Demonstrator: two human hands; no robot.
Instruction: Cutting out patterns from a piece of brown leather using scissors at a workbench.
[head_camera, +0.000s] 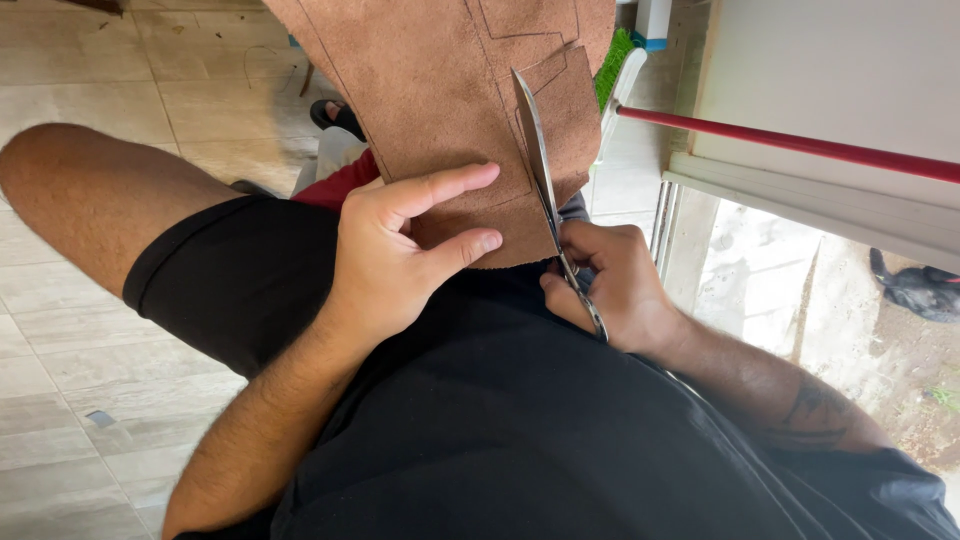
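1. The right hand (610, 285) has its grip closed through the handles of the scissors (545, 180), low on the person's lap.
2. The left hand (400, 250) pinches the near edge of the brown leather piece (440, 90) between thumb and forefingers, just left of the blades.
3. The blades point away from the body, long axis near upright, slightly apart, cutting along a drawn line.
4. Beyond lie the tiled floor (90, 60) and a red pole (800, 145).

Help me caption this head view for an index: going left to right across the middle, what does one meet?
Bare knee → left hand pinching the brown leather piece → scissors → right hand → red pole
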